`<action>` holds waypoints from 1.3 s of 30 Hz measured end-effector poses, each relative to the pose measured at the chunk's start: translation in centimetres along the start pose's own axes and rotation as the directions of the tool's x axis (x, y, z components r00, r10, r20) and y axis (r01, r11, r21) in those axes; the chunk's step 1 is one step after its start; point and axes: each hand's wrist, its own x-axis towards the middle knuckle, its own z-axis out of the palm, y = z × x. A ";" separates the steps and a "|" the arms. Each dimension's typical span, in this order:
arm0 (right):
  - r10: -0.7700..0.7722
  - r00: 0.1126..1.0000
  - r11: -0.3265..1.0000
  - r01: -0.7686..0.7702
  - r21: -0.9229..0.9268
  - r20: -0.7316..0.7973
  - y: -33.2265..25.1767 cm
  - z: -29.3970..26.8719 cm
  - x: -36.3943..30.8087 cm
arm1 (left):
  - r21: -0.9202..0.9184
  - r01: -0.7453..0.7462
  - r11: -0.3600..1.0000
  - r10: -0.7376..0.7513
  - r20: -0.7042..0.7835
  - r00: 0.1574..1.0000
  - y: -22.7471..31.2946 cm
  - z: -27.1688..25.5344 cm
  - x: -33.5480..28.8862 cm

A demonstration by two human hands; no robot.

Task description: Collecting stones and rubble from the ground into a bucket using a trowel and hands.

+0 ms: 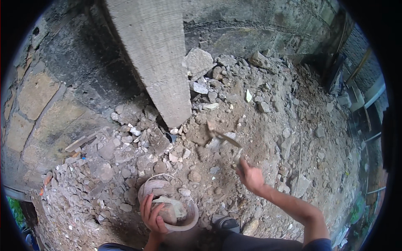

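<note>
My right hand (250, 175) is closed round the handle of a trowel (228, 139), whose thin blade is seen nearly edge-on. The blade points up and left over the loose rubble, and the ground just left of it is blurred by motion. Near my feet sits a dusty bucket (192, 213) with a thin handle on its far side. Inside lie a rounded brownish stone (168, 214) and a paler flat piece (179, 206). At the bucket's left side, my left hand (153, 217) hooks its fingers over the rim, the fingertips close to the brown stone.
A concrete pillar (155, 58) stands ahead, its foot in the debris. Stone walls (37, 96) rise at left and behind. Larger broken slabs (199, 62) lie beside the pillar. My dark shoe (227, 224) is right of the bucket. Boards and poles (364, 92) lean at far right.
</note>
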 end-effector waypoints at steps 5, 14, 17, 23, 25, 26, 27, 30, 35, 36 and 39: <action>-0.018 0.996 0.999 0.022 -0.038 0.091 -0.5 -2.7 0.5 | -0.002 0.016 1.000 -0.016 -0.011 1.000 -0.4 -0.3 -0.1; 0.018 0.981 1.000 -0.019 0.003 0.195 2.0 2.4 -3.0 | 0.017 0.003 1.000 -0.004 0.062 0.998 0.5 -0.2 0.2; -0.009 0.942 1.000 -0.001 0.028 0.336 -0.6 1.4 -5.6 | 0.017 0.006 1.000 -0.007 0.068 0.998 0.3 -0.2 0.1; -0.061 0.992 0.991 0.073 -0.108 0.108 2.3 -1.8 -2.4 | -0.007 0.025 1.000 -0.025 0.002 1.000 0.2 -0.5 0.3; 0.026 0.999 0.998 -0.025 -0.051 0.030 5.3 0.0 -0.4 | -0.003 0.001 1.000 -0.001 0.000 1.000 0.1 -0.3 0.2; 0.069 0.997 0.990 -0.073 -0.118 -0.038 6.8 1.0 0.2 | -0.012 0.001 1.000 -0.001 -0.003 1.000 0.2 0.0 0.3; 0.105 0.989 0.977 -0.122 -0.175 -0.106 7.3 1.6 0.6 | -0.019 0.006 1.000 -0.006 0.002 1.000 0.3 0.2 0.4; 0.138 0.971 0.987 -0.151 0.055 0.195 3.0 2.7 -1.3 | -0.006 0.009 1.000 -0.009 0.005 1.000 -0.1 -0.2 0.2; 0.068 0.869 0.955 -0.198 0.219 0.489 -4.6 4.0 -5.7 | -0.023 -0.001 1.000 0.001 -0.003 1.000 -0.2 0.0 0.0; 0.042 0.882 0.956 -0.172 0.238 0.469 -4.8 3.6 -5.9 | -0.025 0.002 1.000 -0.003 -0.016 1.000 -0.2 0.2 -0.1; -0.046 0.871 0.969 -0.079 0.233 0.489 -5.2 1.3 -5.1 | -0.014 0.000 1.000 -0.001 -0.025 1.000 -0.5 0.0 -0.2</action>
